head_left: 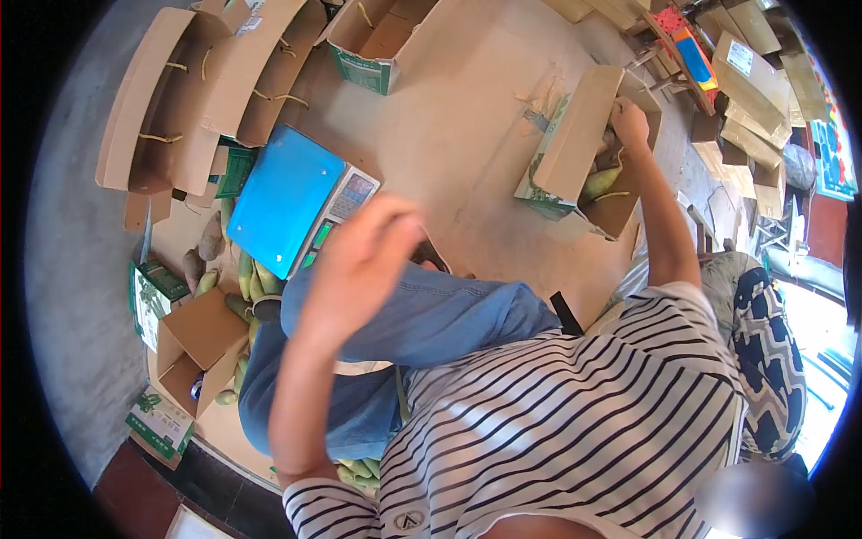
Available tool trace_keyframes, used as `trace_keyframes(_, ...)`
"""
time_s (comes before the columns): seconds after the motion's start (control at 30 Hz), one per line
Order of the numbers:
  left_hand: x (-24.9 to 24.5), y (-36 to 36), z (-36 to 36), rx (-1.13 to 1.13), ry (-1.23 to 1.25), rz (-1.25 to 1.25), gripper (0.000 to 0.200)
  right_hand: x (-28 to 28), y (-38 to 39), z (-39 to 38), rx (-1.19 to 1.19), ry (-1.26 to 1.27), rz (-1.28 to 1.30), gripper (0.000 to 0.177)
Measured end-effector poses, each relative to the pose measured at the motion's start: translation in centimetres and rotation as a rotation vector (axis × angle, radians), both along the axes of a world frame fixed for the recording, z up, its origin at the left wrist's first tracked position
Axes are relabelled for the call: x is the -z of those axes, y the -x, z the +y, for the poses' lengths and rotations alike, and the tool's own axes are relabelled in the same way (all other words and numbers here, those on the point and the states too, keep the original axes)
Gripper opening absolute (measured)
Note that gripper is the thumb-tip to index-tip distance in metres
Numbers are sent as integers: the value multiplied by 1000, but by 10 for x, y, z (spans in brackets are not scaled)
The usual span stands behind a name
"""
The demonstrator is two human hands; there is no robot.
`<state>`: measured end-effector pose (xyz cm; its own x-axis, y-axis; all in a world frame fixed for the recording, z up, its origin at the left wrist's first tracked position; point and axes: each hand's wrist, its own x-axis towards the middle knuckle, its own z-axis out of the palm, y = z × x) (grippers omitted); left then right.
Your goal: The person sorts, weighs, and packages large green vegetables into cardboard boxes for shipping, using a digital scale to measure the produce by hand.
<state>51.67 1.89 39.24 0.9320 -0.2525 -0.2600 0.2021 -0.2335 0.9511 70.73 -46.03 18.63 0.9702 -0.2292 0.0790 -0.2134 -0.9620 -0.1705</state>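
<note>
My left hand (364, 260) is raised over my jeans, beside the front panel of a blue-topped scale (285, 198). Motion smears its fingers, and I see nothing clearly held in it. On the right, my right hand (631, 123) reaches into an open cardboard box (575, 144). Its fingers are curled, and whatever they grip is hidden. A long pale-green vegetable (602, 183) lies in this box near brownish ones, below the hand.
Open cardboard boxes with rope handles (166, 117) line the upper left, with another box (364, 67) at the top. Long green vegetables (251, 278) lie on the floor by my legs, near a small open box (202, 341). Stacked cartons (754, 81) fill the upper right.
</note>
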Motion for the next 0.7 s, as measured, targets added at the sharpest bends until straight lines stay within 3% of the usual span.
trace_keyframes(0.13,-42,36,65,-255,-130,-26,18,-17,42,57,9,-351,-142,37)
trace_keyframes(0.17,-43,44,77,-269,-161,-22,18,-9,49,61,5,-236,-113,45)
trace_keyframes(0.27,-36,62,109,-343,-243,-24,18,-24,53,93,-208,-40,-338,47)
trace_keyframes(0.4,12,75,135,-446,-294,-21,18,-28,24,165,-555,-192,-219,35)
trace_keyframes(0.47,34,78,143,-448,-379,-9,18,-33,12,224,-709,-32,-160,31)
trace_keyframes(0.53,35,81,141,-429,-447,31,18,-48,0,288,-862,-52,-174,33)
trace_keyframes(0.6,29,79,137,-436,-399,3,18,-52,-19,339,-953,-82,-146,32)
trace_keyframes(0.7,13,79,133,-474,-470,-37,19,-26,-48,390,-832,-29,-224,32)
